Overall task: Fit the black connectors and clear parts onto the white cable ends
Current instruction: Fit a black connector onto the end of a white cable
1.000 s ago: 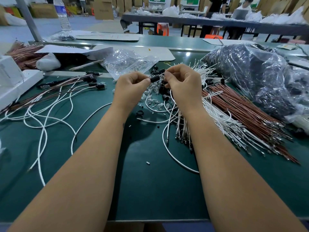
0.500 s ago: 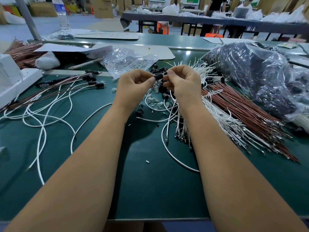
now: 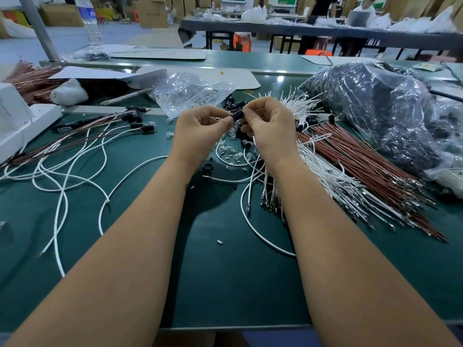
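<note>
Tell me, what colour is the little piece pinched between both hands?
Black, seen in the head view: the connector.

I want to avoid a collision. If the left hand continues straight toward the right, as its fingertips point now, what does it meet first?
Most likely the black connector pinched between both hands, then directly the right hand fingertips behind it. Almost no free gap shows between the left hand and them.

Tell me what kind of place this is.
Most likely a cable-assembly workshop or small factory: heaps of white cables and brown wires on a green workbench, bagged parts, and stacked cardboard boxes behind further worktables.
</note>
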Tool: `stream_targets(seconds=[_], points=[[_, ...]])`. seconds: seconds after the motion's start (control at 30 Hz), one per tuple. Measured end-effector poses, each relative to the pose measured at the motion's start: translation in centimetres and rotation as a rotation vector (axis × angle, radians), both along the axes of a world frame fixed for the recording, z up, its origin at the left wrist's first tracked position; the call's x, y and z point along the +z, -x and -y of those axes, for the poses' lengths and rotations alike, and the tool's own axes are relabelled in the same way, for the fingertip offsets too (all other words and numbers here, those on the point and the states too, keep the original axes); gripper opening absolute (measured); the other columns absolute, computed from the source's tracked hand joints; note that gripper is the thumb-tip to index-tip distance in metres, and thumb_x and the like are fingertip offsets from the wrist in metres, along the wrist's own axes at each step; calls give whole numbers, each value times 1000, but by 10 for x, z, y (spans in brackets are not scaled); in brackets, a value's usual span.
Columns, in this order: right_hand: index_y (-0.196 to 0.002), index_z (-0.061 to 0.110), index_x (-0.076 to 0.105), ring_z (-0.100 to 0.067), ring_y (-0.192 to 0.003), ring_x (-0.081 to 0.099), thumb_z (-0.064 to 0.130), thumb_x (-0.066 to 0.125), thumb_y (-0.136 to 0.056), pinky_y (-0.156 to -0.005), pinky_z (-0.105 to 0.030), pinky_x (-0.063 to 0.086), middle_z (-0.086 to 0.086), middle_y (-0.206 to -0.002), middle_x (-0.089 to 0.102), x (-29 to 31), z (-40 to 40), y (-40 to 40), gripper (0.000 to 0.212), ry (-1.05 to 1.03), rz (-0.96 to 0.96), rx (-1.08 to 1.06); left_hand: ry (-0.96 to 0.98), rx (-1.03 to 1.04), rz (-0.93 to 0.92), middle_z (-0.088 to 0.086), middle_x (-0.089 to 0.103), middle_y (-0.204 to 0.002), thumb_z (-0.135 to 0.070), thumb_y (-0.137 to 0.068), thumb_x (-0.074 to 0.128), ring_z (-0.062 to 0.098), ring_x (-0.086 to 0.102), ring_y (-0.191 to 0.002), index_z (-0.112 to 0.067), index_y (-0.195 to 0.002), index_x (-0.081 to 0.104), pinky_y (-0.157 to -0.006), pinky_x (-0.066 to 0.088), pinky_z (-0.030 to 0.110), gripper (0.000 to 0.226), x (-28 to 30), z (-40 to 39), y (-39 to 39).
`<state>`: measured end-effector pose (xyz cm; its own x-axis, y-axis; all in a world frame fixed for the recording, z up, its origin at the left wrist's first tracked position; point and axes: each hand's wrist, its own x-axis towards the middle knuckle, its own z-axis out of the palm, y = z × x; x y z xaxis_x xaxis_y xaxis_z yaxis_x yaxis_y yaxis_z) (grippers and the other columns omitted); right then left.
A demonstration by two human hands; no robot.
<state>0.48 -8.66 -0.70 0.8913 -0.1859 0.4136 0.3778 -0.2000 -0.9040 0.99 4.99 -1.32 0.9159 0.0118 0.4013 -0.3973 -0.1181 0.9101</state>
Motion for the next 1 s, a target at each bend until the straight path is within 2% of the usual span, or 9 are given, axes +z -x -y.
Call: stream_targets(seconds=[0.1,0.23,0.3,0.37,0.47,0.57,0.67,0.8,1.0], points=[[-79,19,63,-9,-59,63,3,63,-90,-65,-29,56,-2,-74,66,0,1,-1,20,10,14,-3,11,5,-5,19,62,-73,-5,-83,71,23,51,-69,-16,-78,68,-68,41,32,13,1,0,1],[-79,20,66,-11,-63,65,1,63,-89,-67,-32,59,-2,-75,68,1,2,0,22,19,35,0,16,19,1,6,64,-67,-4,-82,72,17,57,-66,-16,-77,69,-68,49,25,13,1,0,0],[-81,20,67,-8,-63,67,-2,60,-90,-64,-24,57,-5,-80,70,1,1,1,25,-1,35,23,25,33,6,2,65,-66,-5,-82,73,10,57,-62,-16,-77,69,-66,49,19,13,0,-2,-1],[-85,16,68,-7,-64,67,-4,59,-90,-64,-19,54,-8,-83,70,2,-1,2,24,-17,27,53,36,42,7,3,65,-67,-6,-82,73,11,56,-63,-16,-76,70,-64,47,17,12,0,-2,-2],[-94,11,67,-10,-65,67,0,65,-88,-66,-23,56,-8,-82,70,1,-5,2,13,-18,11,74,49,44,21,2,66,-67,-6,-81,73,10,58,-62,-16,-75,70,-66,49,18,13,0,-2,-2],[-105,10,65,-8,-63,65,6,66,-89,-69,-28,57,-2,-77,68,-1,-6,1,17,25,-7,65,59,7,27,-7,69,-63,-2,-81,73,4,63,-61,-13,-75,70,-65,51,16,13,-1,-2,-3],[-93,15,65,-8,-60,64,3,63,-90,-66,-26,56,-3,-75,67,-1,-5,1,13,-4,-36,86,74,-45,5,-5,69,-65,0,-82,70,3,64,-61,-7,-83,70,-66,50,15,7,0,-2,-2],[-86,15,62,-7,-57,63,0,60,-91,-58,-19,51,-6,-74,66,0,-5,0,17,-97,-57,107,65,-63,-25,-16,59,-45,1,-88,62,-6,50,-40,0,-99,67,-46,36,3,12,2,1,0],[-85,13,62,-11,-60,62,-2,57,-92,-63,-24,55,-6,-74,65,0,-4,0,17,-178,-74,111,40,-95,-76,-18,50,-39,4,-92,55,-4,45,-38,0,-110,64,-45,34,5,21,6,2,2]])
